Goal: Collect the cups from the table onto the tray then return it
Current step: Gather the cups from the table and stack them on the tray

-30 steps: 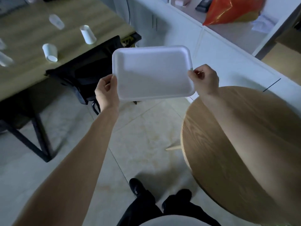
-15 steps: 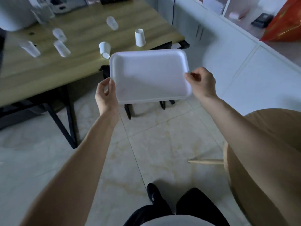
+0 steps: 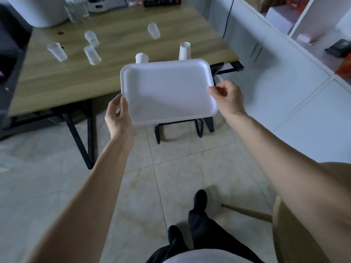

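I hold an empty white foam tray (image 3: 167, 92) in the air in front of me. My left hand (image 3: 118, 118) grips its near left corner and my right hand (image 3: 228, 98) pinches its right edge. Beyond it stands a wooden table (image 3: 114, 73) with several white cups scattered on top. One cup (image 3: 184, 50) stands upside down near the table's right end, and another cup (image 3: 141, 57) shows just above the tray's far rim. Further back lie clear plastic cups on their sides, one (image 3: 57, 52) at the left and one (image 3: 153, 30) toward the middle.
A black chair (image 3: 199, 126) is tucked under the table behind the tray. White cabinets (image 3: 284, 63) run along the right wall. A round wooden table (image 3: 281, 215) sits at my lower right. Tall glasses (image 3: 76, 10) and a white appliance (image 3: 38, 10) stand at the table's far end.
I have turned and stepped toward the long table, carrying the tray in both hands. The round table has slid away to the lower right and more cups have come into view.
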